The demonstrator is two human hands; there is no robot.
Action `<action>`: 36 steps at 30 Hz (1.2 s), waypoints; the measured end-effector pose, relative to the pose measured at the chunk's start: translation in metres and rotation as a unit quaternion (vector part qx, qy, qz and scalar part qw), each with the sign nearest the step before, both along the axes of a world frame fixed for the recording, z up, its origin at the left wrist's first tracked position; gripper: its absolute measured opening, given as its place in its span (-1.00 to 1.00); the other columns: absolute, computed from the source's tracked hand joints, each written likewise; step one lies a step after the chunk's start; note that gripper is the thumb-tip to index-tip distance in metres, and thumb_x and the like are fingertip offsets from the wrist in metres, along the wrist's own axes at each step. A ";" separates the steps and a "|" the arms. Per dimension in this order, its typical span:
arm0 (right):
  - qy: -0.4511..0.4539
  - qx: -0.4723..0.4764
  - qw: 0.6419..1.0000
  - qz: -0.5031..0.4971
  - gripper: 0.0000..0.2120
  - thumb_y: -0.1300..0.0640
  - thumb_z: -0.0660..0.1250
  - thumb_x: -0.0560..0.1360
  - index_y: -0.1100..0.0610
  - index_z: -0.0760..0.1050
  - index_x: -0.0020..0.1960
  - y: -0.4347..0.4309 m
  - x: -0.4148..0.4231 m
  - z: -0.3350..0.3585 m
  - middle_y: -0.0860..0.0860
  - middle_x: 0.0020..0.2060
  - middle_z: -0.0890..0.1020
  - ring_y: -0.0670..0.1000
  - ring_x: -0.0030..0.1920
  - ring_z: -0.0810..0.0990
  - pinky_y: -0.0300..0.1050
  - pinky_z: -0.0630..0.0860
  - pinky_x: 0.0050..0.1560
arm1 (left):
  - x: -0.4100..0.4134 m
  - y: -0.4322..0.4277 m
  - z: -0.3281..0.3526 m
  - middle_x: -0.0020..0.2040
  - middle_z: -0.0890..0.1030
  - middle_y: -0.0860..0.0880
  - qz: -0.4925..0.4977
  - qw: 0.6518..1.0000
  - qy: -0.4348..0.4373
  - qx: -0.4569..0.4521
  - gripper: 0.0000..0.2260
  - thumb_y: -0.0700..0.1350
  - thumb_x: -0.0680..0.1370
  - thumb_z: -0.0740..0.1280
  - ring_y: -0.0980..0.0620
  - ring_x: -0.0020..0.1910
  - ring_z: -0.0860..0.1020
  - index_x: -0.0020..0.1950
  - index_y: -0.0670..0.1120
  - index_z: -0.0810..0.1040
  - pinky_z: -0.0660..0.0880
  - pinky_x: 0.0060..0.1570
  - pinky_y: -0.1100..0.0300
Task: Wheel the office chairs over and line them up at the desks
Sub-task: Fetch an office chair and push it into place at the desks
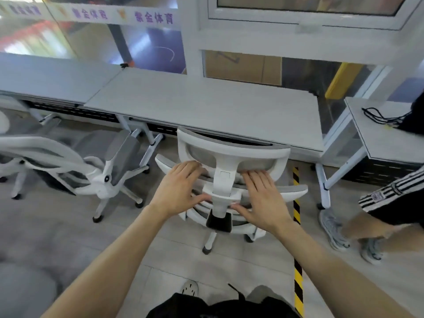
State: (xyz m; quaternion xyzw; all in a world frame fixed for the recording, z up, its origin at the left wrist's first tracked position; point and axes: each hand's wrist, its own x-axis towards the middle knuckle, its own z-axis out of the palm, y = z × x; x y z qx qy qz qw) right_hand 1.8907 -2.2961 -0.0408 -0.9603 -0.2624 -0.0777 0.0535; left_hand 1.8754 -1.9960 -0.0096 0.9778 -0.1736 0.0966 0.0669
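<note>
We stand behind a white chair (230, 154) with a grey mesh back. It sits at the middle desk (206, 106), back toward us, its top close against the desk's near edge; we cannot tell whether the two touch. Our left hand (181, 187) lies flat on the chair's back, left of the white centre post, with the fingers straight and together and the thumb reaching toward the post. Our right hand (261, 198) mirrors it on the other side, also flat with straight fingers. Neither hand curls round anything; both press with open palms.

We judge this hold suits a push. Two palms set evenly either side of the post would drive the chair straight at the desk and stop it swivelling on its wheels. The chair looks roughly centred on the desk's width, so we judge it is nearly in place, with at most a little squaring-up left.

Left of the middle desk, a second chair (103, 182) of the same kind stands askew, out from the neighbouring desk (50, 76). We judge that one needs lining up next.

Right of the middle desk, a black-and-yellow tape strip (297, 203) runs along the floor toward us. Beyond it, another person's legs (378, 210) stand beside a third desk (378, 143) with a black cable (376, 115) on it. That person stands near enough that we would watch any sideways roll.
</note>
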 end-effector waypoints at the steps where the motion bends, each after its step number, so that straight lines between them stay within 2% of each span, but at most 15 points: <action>1: 0.003 0.008 1.000 0.020 -0.09 -0.49 0.09 0.65 0.17 0.25 0.71 -0.004 0.003 0.003 0.13 0.62 0.40 0.19 0.65 0.33 0.18 0.10 0.78 | -0.011 -0.005 0.002 0.45 0.58 0.02 0.031 0.999 -0.005 -0.005 -0.41 0.37 0.61 0.42 -0.04 0.47 0.52 0.47 0.01 0.58 0.43 0.55 0.01; 3: 0.003 0.028 0.997 0.074 -0.15 -0.44 0.02 0.69 0.20 0.29 0.69 -0.015 0.007 0.006 0.16 0.61 0.41 0.21 0.65 0.34 0.16 0.10 0.78 | -0.040 -0.019 0.002 0.35 0.64 0.03 0.100 0.995 -0.020 -0.021 -0.59 0.23 0.65 0.43 -0.05 0.34 0.62 0.39 0.02 0.64 0.53 0.41 0.01; 5: 0.004 0.016 0.991 0.130 -0.23 -0.35 0.07 0.71 0.21 0.31 0.68 -0.030 0.009 0.009 0.18 0.64 0.37 0.22 0.68 0.29 0.19 0.09 0.78 | -0.080 -0.038 0.006 0.30 0.65 0.00 0.190 0.981 -0.005 -0.032 -0.64 0.14 0.66 0.45 -0.09 0.23 0.66 0.38 -0.01 0.65 0.60 0.26 -0.03; 8: 0.021 -0.030 0.981 0.191 -0.30 -0.21 0.30 0.67 0.23 0.35 0.64 -0.056 -0.004 0.011 0.22 0.66 0.36 0.24 0.68 0.30 0.28 0.20 0.72 | -0.154 -0.076 0.007 0.31 0.62 -0.02 0.314 0.941 0.126 0.006 -0.58 0.20 0.68 0.38 -0.14 0.22 0.67 0.44 0.01 0.58 0.65 0.16 -0.09; 9: 0.024 -0.041 0.977 0.206 -0.33 -0.18 0.35 0.65 0.23 0.40 0.59 -0.063 -0.011 0.010 0.24 0.63 0.39 0.26 0.65 0.35 0.30 0.27 0.68 | -0.180 -0.091 0.005 0.32 0.61 -0.01 0.348 0.920 0.178 0.018 -0.56 0.23 0.68 0.36 -0.16 0.22 0.66 0.46 0.02 0.55 0.65 0.15 -0.09; 11: 0.035 -0.075 0.969 0.232 -0.46 -0.19 0.32 0.65 0.18 0.50 0.44 -0.074 -0.030 0.011 0.21 0.52 0.48 0.28 0.51 0.49 0.27 0.39 0.57 | -0.233 -0.120 0.001 0.36 0.60 -0.02 0.392 0.881 0.267 0.010 -0.51 0.27 0.69 0.33 -0.17 0.26 0.65 0.51 0.03 0.51 0.62 0.16 -0.04; 14: 0.086 -0.108 0.950 0.281 -0.64 -0.19 0.27 0.67 0.09 0.52 0.23 -0.081 -0.060 0.006 0.07 0.25 0.56 0.19 0.21 0.63 0.15 0.51 0.29 | -0.305 -0.157 -0.003 0.38 0.60 -0.02 0.459 0.821 0.341 -0.005 -0.47 0.31 0.69 0.31 -0.13 0.30 0.63 0.55 0.04 0.47 0.63 0.24 -0.05; 16: 0.148 -0.158 0.926 0.309 -0.63 -0.18 0.28 0.69 0.10 0.54 0.28 -0.082 -0.080 -0.002 0.08 0.23 0.57 0.19 0.19 0.64 0.11 0.57 0.16 | -0.348 -0.177 -0.007 0.42 0.60 -0.04 0.491 0.789 0.370 -0.018 -0.46 0.31 0.69 0.30 -0.14 0.34 0.62 0.56 0.03 0.46 0.61 0.27 -0.07; 18: 0.200 -0.204 0.902 0.324 -0.56 -0.17 0.28 0.70 0.12 0.52 0.40 -0.082 -0.106 -0.010 0.11 0.32 0.58 0.21 0.26 0.63 0.10 0.60 0.16 | -0.390 -0.199 -0.008 0.45 0.59 -0.07 0.512 0.762 0.396 -0.029 -0.47 0.30 0.69 0.31 -0.17 0.38 0.60 0.55 0.03 0.47 0.59 0.28 -0.06; 22: 0.271 -0.255 0.861 0.346 -0.51 -0.19 0.28 0.68 0.13 0.50 0.44 -0.083 -0.167 -0.029 0.13 0.38 0.60 0.22 0.35 0.61 0.13 0.62 0.29 | -0.470 -0.235 -0.012 0.45 0.60 -0.05 0.553 0.723 0.412 -0.051 -0.51 0.29 0.67 0.33 -0.17 0.40 0.61 0.50 0.05 0.49 0.60 0.27 -0.07; 26: 0.280 -0.278 0.832 0.390 -0.46 -0.18 0.28 0.71 0.16 0.47 0.53 -0.081 -0.233 -0.032 0.16 0.42 0.59 0.22 0.41 0.58 0.09 0.58 0.35 | -0.547 -0.263 -0.010 0.42 0.61 -0.03 0.595 0.693 0.403 -0.070 -0.49 0.30 0.66 0.34 -0.13 0.42 0.59 0.50 0.04 0.49 0.58 0.31 -0.03; 32: 0.259 -0.287 0.818 0.427 -0.50 -0.11 0.28 0.71 0.16 0.48 0.52 -0.068 -0.358 -0.024 0.18 0.40 0.61 0.25 0.40 0.60 0.08 0.59 0.33 | -0.692 -0.293 -0.011 0.46 0.59 0.01 0.653 0.643 0.389 -0.097 -0.46 0.32 0.69 0.29 -0.10 0.40 0.60 0.58 0.06 0.44 0.58 0.31 -0.05; 36: 0.234 -0.263 0.822 0.448 -0.52 -0.12 0.28 0.72 0.17 0.49 0.50 -0.065 -0.471 -0.018 0.20 0.39 0.62 0.27 0.38 0.60 0.09 0.58 0.34 | -0.805 -0.314 -0.008 0.46 0.59 0.01 0.669 0.630 0.379 -0.107 -0.49 0.30 0.71 0.27 -0.09 0.39 0.60 0.57 0.06 0.44 0.58 0.26 -0.01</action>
